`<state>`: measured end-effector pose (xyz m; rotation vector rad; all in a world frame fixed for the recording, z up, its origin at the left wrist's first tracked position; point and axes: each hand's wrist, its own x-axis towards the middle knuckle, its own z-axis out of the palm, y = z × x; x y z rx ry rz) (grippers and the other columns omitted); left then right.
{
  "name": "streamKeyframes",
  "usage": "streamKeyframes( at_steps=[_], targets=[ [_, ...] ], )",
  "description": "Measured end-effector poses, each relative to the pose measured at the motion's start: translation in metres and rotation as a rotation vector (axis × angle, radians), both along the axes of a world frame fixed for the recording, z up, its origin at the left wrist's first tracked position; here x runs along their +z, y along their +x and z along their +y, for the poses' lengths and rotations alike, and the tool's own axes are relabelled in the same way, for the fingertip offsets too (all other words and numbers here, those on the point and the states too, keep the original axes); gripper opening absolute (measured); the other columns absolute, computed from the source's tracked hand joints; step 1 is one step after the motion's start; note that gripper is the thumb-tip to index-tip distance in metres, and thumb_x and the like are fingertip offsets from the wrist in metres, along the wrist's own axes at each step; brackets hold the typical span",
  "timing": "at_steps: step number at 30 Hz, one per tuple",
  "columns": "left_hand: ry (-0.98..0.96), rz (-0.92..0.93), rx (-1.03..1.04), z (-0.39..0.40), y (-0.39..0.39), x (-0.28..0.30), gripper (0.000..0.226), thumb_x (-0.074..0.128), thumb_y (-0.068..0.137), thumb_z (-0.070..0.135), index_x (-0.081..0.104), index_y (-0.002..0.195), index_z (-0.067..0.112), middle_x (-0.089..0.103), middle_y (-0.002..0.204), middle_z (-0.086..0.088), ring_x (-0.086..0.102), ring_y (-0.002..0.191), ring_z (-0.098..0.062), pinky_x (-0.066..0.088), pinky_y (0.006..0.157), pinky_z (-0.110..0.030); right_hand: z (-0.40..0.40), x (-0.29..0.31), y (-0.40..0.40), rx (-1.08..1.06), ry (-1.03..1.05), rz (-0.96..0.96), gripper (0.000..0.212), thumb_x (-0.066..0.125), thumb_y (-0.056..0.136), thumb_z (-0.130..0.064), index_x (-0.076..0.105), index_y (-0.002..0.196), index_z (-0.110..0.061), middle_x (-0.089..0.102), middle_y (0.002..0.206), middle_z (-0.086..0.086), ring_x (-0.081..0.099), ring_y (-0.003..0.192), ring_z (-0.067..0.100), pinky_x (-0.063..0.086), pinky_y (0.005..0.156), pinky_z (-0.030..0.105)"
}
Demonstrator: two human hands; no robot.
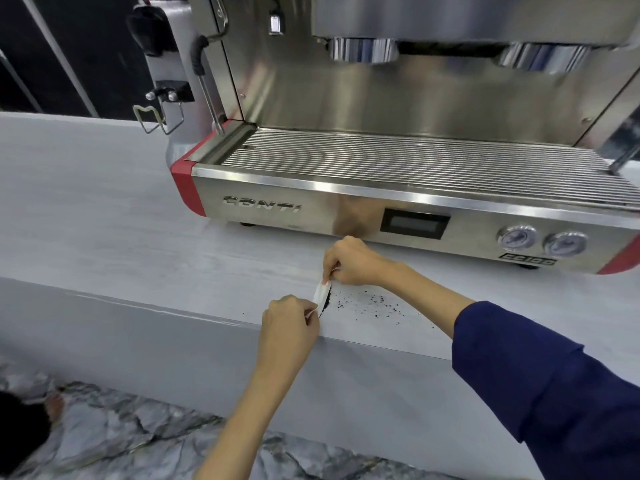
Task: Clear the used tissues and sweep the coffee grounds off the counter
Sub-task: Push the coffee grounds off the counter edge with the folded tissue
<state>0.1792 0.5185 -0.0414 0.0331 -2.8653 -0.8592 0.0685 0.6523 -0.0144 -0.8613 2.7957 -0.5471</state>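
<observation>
A small white tissue stands on edge on the grey counter, near its front edge. My left hand pinches its near end and my right hand pinches its far end. A dark line of coffee grounds lies packed against the tissue's right side. More loose coffee grounds are scattered on the counter to the right, under my right forearm.
A steel espresso machine with red corners stands just behind my hands; its steam wand hangs at its left. A grinder stands at the back left. The counter's front edge drops to a marbled floor.
</observation>
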Motion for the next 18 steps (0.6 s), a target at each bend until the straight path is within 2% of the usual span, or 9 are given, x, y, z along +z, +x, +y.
streamKeyframes(
  at_steps=[2,7,11,15,18],
  targets=[
    [0.015,0.006,0.004,0.004,0.001,0.001,0.020,0.054,0.083,0.012,0.073,0.091,0.013,0.070,0.084,-0.010,0.062,0.079,-0.029,0.045,0.071,-0.033,0.004,0.000,0.001,-0.005,-0.002,-0.003,0.030,0.052,0.073,0.008,0.076,0.079,-0.010,0.075,0.089,0.006,0.064,0.084,0.017,0.042,0.073,0.019],
    [0.007,-0.008,0.019,0.018,0.006,0.003,0.019,0.054,0.083,0.013,0.072,0.087,0.011,0.069,0.083,-0.012,0.061,0.079,-0.031,0.048,0.073,-0.038,0.016,0.001,0.004,0.015,0.031,0.003,0.028,0.054,0.076,0.006,0.076,0.080,-0.011,0.074,0.090,0.005,0.063,0.086,0.016,0.042,0.074,0.020],
    [0.013,-0.007,0.076,0.036,0.013,0.003,0.019,0.053,0.083,0.012,0.071,0.084,0.007,0.069,0.082,-0.014,0.060,0.079,-0.032,0.048,0.073,-0.040,0.027,0.003,0.007,0.054,0.044,0.003,0.026,0.055,0.076,0.005,0.076,0.080,-0.010,0.074,0.092,0.005,0.062,0.086,0.016,0.048,0.077,0.024],
    [-0.001,-0.032,0.102,0.059,0.021,0.004,0.020,0.051,0.084,0.011,0.070,0.085,0.006,0.069,0.081,-0.014,0.059,0.079,-0.032,0.047,0.072,-0.038,0.042,0.005,0.011,0.084,0.050,0.008,0.028,0.053,0.075,0.007,0.076,0.080,-0.009,0.074,0.090,0.006,0.062,0.084,0.016,0.041,0.074,0.021],
    [-0.005,-0.030,0.130,0.072,0.024,0.005,0.021,0.050,0.084,0.011,0.071,0.085,0.009,0.069,0.080,-0.013,0.057,0.079,-0.032,0.043,0.068,-0.036,0.053,0.005,0.013,0.095,0.052,0.013,0.029,0.052,0.075,0.008,0.075,0.081,-0.008,0.074,0.090,0.007,0.062,0.085,0.017,0.043,0.074,0.022]
  ],
)
